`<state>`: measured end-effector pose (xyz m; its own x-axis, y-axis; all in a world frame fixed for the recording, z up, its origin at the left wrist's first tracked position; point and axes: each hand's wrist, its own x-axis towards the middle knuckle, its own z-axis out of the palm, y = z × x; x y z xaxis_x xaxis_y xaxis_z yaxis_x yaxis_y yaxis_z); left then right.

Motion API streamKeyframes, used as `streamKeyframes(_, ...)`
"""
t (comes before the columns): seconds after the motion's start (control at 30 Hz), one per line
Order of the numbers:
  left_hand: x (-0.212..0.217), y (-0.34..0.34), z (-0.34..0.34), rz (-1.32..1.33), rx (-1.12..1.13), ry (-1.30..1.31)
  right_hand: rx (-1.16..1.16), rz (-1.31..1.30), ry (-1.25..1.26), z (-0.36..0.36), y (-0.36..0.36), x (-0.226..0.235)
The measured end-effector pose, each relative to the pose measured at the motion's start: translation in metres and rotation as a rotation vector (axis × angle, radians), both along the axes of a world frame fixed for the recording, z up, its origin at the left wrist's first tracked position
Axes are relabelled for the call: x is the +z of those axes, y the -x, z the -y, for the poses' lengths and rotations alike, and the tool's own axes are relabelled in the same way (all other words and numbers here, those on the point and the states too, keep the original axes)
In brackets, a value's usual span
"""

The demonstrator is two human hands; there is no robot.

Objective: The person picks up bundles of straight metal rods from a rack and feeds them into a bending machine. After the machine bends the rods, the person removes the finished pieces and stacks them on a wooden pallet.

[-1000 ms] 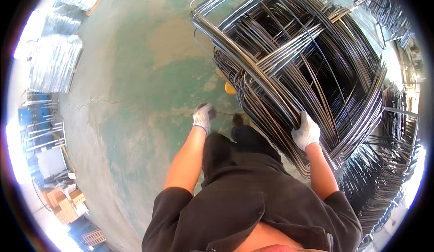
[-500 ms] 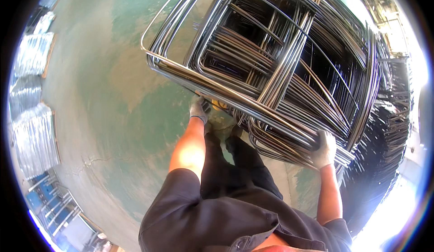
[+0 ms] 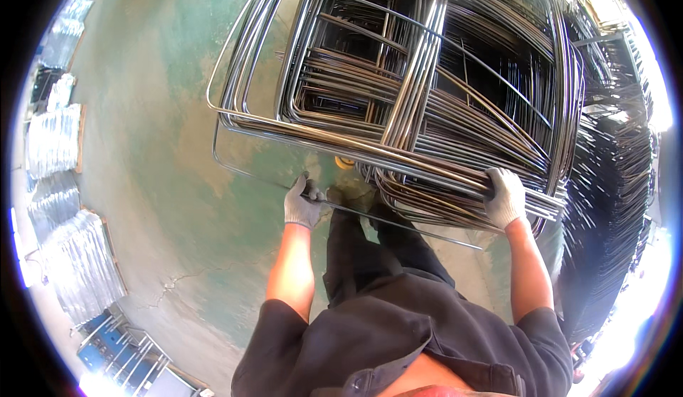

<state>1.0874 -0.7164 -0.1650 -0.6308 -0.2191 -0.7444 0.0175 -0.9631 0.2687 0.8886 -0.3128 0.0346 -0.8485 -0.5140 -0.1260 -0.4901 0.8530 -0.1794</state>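
In a grey work glove, my left hand (image 3: 304,201) is closed around a thin bent metal rod (image 3: 405,225). One straight end of this rod points right, past my legs. Its other end curves up at the left, beside the corner of a big stack of bent metal rod frames (image 3: 413,84). My right hand (image 3: 506,196), gloved too, grips the near edge of that stack at its right end, fingers over the bundled rods. What lies under those fingers is hidden. Several frames at the stack's left jut out over the floor.
Dark heaped rods (image 3: 605,183) fill the right side beyond the stack. Shiny silver bundles (image 3: 75,262) line the left edge, with a blue rack of bars (image 3: 117,354) near the lower left. A small yellow thing (image 3: 344,163) sits under the stack's near edge.
My left hand has come down and nearer, drawing the bent rod out from the stack's near edge. My right hand has moved slightly up; the stack appears shifted left in view.
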Motion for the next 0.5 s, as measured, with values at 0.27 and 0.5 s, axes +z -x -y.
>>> streamKeyframes(0.27, 0.144, 0.046, -0.028, -0.298, -0.097, -0.012, 0.014, 0.071, 0.008, -0.003, 0.004, 0.013)
streamKeyframes(0.5, 0.158, 0.115, -0.029, -0.356, 0.086, 0.068, 0.085, 0.070, 0.126, 0.005, 0.006, 0.023)
